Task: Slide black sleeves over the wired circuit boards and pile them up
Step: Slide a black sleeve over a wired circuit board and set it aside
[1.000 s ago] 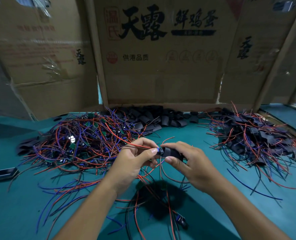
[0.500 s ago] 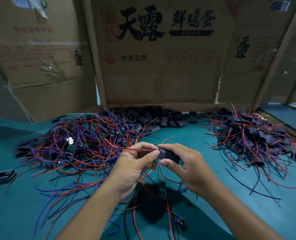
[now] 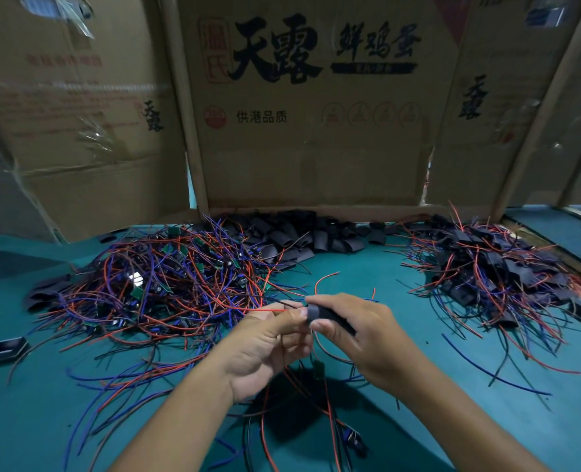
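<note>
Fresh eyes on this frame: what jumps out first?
The big tangle of red, blue and black wired green circuit boards sprawls over the teal table's left side. At centre front, the left hand pinches wires while the right hand grips a black sleeve. Behind stands the brown cardboard wall with bold black Chinese lettering.

Open teal tabletop (image 3: 401, 301) runs as a bare lane just right of the big tangle of red, blue and black wired green boards (image 3: 166, 284). Far side of that tangle, a heap of loose black sleeves (image 3: 299, 233) butts against the printed brown cardboard wall (image 3: 316, 148), closing the back. Well right of the tangle, across the lane, the mound of sleeved boards (image 3: 496, 267) trails wires outward.
</note>
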Demonstrator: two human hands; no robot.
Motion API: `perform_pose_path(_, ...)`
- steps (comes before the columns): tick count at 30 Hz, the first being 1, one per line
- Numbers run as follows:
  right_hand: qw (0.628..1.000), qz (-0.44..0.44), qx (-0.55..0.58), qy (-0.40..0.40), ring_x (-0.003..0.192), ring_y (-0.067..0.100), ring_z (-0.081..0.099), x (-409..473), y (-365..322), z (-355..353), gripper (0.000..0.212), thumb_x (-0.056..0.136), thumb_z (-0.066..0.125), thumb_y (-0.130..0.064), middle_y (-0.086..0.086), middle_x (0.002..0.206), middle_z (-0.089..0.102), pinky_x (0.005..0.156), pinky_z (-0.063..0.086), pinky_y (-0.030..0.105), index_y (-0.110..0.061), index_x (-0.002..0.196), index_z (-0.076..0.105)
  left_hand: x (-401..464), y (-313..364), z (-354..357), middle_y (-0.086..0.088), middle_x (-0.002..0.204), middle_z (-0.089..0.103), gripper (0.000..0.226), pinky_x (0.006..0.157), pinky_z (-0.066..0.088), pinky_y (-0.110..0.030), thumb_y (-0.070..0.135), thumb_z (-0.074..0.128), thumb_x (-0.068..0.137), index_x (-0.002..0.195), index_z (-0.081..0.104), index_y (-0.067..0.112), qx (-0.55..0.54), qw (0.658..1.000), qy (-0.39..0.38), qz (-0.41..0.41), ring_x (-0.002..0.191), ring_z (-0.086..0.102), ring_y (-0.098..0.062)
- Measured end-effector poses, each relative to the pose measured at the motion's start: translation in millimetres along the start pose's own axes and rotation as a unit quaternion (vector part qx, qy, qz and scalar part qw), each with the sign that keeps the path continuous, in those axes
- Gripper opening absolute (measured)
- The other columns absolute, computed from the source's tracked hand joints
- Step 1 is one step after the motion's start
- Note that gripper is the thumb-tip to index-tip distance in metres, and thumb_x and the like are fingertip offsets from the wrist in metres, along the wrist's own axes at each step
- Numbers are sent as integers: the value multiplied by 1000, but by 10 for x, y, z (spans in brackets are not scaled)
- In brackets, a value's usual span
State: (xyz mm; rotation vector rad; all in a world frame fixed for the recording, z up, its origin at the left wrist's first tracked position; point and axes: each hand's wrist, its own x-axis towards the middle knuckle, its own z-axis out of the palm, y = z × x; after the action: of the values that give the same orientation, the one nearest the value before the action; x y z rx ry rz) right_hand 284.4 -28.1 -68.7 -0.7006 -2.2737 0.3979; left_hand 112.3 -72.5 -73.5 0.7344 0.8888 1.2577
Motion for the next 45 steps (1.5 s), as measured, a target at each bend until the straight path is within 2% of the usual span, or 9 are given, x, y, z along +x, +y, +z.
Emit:
perform_pose_path(5, 999, 16, -21, -40, 111, 16, 58, -23, 18, -7, 49, 95, 48, -45, 0, 120, 65, 96, 43, 25, -14, 132, 59, 8, 0, -51, -9, 67, 65, 22, 50, 55, -24, 8, 70, 73, 91, 58, 9, -13, 1000, -11, -19, 53, 64, -14)
perform_pose_path(13, 990, -27, -85, -112, 119, 18, 47, 3, -29, -97, 56, 97, 55, -34, 6, 130, 56, 101, 32, 21, -12, 147, 40, 33, -20, -92, -6, 67, 55, 20, 47, 49, -20, 3, 73, 71, 84, 59, 9, -39, 998, -42, -37, 48, 51, -10)
perform_pose_path(18, 979, -14, -147, -140, 106, 22, 53, 93, -128, -185, 30, 101, 47, -25, 2, 114, 60, 90, 42, 33, -19, 129, 52, 25, -26, -87, -3, 66, 56, 10, 50, 48, -20, 5, 72, 80, 83, 64, 9, -36, 997, -67, -5, 53, 51, -10)
perform_pose_path(22, 969, 56, -206, -124, 100, 18, 58, 313, 60, -666, 16, 99, 45, -26, -5, 105, 62, 83, 42, 29, -24, 111, 56, 66, 14, -64, 0, 66, 52, 10, 48, 41, -19, 18, 70, 82, 82, 63, 12, -70, 996, -32, 35, 52, 44, -10)
perform_pose_path(28, 885, 215, -411, -40, 96, 31, 62, 820, 1014, -1698, 29, 97, 45, -27, 14, 112, 65, 81, 51, 41, -12, 118, 58, 144, 38, -207, 2, 62, 40, 14, 46, 33, -22, 24, 60, 88, 83, 58, 11, -132, 987, 41, 84, 49, 34, -10)
perform_pose_path(31, 808, 292, -511, 11, 106, 38, 56, 967, 1401, -1823, 34, 94, 50, -33, 19, 119, 59, 89, 42, 51, -10, 119, 48, 188, 29, -249, 3, 61, 40, 16, 43, 33, -21, 24, 59, 90, 82, 58, 11, -146, 984, 44, 93, 46, 33, -10)
perform_pose_path(37, 880, 301, -347, -118, 105, 39, 59, 1421, 1718, -923, 30, 94, 49, -19, 24, 119, 59, 85, 52, 43, -2, 118, 51, 194, -38, -223, 1, 61, 40, 17, 46, 26, -24, 24, 62, 88, 83, 62, 8, -74, 989, 40, 118, 47, 31, -10)
perform_pose_path(42, 871, 388, -272, -133, 128, 39, 47, 1535, 2091, -288, 58, 91, 54, -11, 26, 139, 46, 105, 42, 40, -1, 144, 33, 134, -70, -167, 0, 61, 40, 18, 51, 21, -28, 27, 64, 85, 84, 63, 8, -65, 992, 23, 108, 49, 30, -11)
perform_pose_path(45, 857, 386, -289, -183, 128, 35, 48, 1478, 2293, -119, 51, 96, 47, -15, 19, 143, 47, 103, 43, 40, -6, 146, 35, 152, -89, -170, 0, 62, 40, 21, 50, 23, -27, 27, 64, 84, 87, 61, 7, -70, 993, 25, 95, 49, 31, -12)
